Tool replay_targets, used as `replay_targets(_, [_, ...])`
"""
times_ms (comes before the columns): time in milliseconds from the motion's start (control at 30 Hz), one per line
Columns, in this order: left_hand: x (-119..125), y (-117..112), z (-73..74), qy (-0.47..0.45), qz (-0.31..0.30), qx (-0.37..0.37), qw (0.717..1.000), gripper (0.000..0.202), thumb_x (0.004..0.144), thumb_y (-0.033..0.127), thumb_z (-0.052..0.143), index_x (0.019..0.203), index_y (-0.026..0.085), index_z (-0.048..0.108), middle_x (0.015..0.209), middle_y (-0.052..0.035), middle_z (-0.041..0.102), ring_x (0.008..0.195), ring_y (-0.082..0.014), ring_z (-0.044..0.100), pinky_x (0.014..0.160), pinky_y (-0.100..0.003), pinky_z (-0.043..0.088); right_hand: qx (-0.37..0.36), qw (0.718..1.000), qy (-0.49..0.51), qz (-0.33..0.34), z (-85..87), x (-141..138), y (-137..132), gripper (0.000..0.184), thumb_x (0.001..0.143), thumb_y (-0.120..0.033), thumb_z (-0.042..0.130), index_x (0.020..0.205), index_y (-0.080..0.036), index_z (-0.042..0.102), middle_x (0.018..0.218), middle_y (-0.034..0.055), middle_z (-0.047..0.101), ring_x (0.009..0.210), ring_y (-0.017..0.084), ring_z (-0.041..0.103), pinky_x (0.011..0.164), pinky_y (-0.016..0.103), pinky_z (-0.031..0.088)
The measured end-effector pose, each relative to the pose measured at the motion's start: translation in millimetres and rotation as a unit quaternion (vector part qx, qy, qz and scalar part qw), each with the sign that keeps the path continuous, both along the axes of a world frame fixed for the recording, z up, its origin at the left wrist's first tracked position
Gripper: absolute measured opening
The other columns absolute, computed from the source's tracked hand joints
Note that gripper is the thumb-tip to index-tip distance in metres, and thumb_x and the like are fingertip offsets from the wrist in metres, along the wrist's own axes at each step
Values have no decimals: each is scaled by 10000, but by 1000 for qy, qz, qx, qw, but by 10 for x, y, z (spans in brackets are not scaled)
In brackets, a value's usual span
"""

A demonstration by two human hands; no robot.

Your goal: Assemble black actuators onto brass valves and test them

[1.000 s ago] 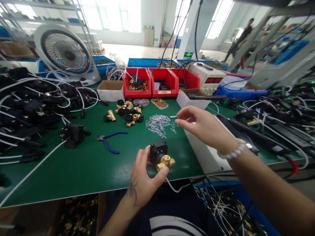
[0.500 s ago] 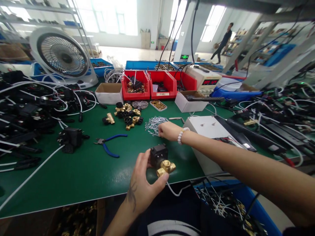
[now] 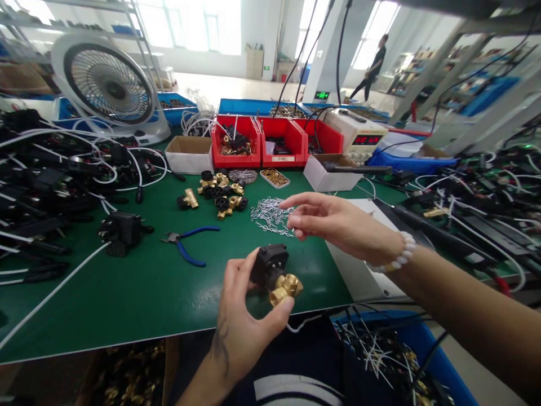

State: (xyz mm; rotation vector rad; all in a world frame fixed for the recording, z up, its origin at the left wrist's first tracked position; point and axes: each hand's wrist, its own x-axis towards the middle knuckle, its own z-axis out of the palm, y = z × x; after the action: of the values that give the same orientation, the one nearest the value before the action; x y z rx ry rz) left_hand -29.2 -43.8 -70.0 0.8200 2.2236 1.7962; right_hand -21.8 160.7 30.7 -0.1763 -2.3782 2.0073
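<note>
My left hand (image 3: 243,321) grips a solenoid valve (image 3: 274,272) just above the near edge of the green mat (image 3: 139,287). The valve has a black coil block on top and a brass body with threaded ports. A white cable hangs from it over the table edge. My right hand (image 3: 338,223) hovers above and to the right of the valve. Its thumb and forefinger are pinched on what looks like one thin wire clip, beside the pile of silver wire clips (image 3: 269,213).
Blue-handled pliers (image 3: 188,243) and another black valve (image 3: 120,228) lie to the left, and loose brass fittings (image 3: 220,192) behind. Red bins (image 3: 253,141), a fan (image 3: 105,84) and a power supply (image 3: 359,132) line the back. A white box (image 3: 359,270) sits right. A person (image 3: 372,65) walks far off.
My right hand reached down into the clip pile, then lifted back toward me with fingers pinched. My left hand tilted the valve slightly and kept hold of it.
</note>
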Motion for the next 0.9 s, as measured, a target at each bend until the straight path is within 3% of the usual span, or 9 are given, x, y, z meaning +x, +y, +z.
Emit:
replay_targets(100, [49, -46, 125, 57, 8, -22, 998, 720, 750, 329, 731, 1407, 291, 438, 1132, -43, 488, 1070, -233, 571, 909, -393, 548, -35, 999, 10, 21, 38, 178, -118, 78, 840, -239, 697, 886, -176, 696, 726, -14, 693, 645, 110, 640, 646, 258, 526])
replay_targets(167, [72, -63, 196, 86, 9, -34, 996, 752, 739, 340, 742, 1419, 293, 423, 1122, -41, 489, 1042, -227, 572, 914, -399, 539, 7, 999, 21, 27, 50, 237, -153, 69, 859, -251, 672, 848, -186, 692, 712, -9, 695, 662, 131, 658, 656, 276, 536])
replay_targets(233, [78, -59, 232, 95, 5, -45, 994, 750, 736, 346, 745, 1413, 292, 427, 1113, -39, 492, 1020, -220, 575, 906, -394, 537, 108, 994, 33, 2, 34, 211, -125, 68, 862, -251, 665, 827, -196, 684, 724, -10, 693, 675, 144, 666, 661, 286, 540])
replay_targets(367, [38, -2, 176, 59, -9, -64, 996, 633, 757, 335, 713, 1346, 260, 491, 1076, -43, 502, 974, -213, 593, 864, -385, 549, 341, 937, -48, -48, -117, -91, 84, 78, 916, -186, 600, 922, -157, 672, 738, 21, 711, 688, 155, 688, 676, 287, 551])
replay_targets(500, [-14, 27, 59, 23, -13, -69, 997, 579, 777, 352, 684, 1316, 221, 520, 1054, -54, 508, 971, -221, 596, 830, -381, 557, 428, 897, -108, -16, -333, -431, 257, 209, 926, -150, 619, 1130, -110, 640, 937, 87, 741, 861, 181, 705, 807, 335, 562])
replay_targets(600, [-29, 9, 19, 13, -16, -65, 998, 594, 780, 358, 682, 1334, 228, 508, 1075, -53, 509, 1016, -223, 592, 852, -372, 554, 501, 852, -149, 32, -468, -537, 244, 180, 912, -193, 668, 1077, -122, 659, 1065, 80, 700, 998, 216, 667, 901, 429, 537])
replay_targets(767, [-22, -5, 13, 11, -14, -61, 998, 605, 772, 359, 686, 1335, 224, 510, 1091, -46, 505, 1026, -207, 597, 868, -348, 555, 555, 799, -206, 110, -572, -554, 116, 185, 936, -271, 652, 1053, -128, 665, 1124, 82, 673, 1036, 224, 648, 910, 443, 531])
replay_targets(900, [-15, 5, 2, 16, -11, -49, 999, 619, 769, 353, 686, 1340, 199, 503, 1089, -49, 508, 1019, -200, 597, 859, -331, 558, 552, 795, -212, 135, -550, -537, 83, 146, 916, -263, 674, 974, -129, 672, 1029, 59, 692, 956, 202, 664, 865, 410, 541])
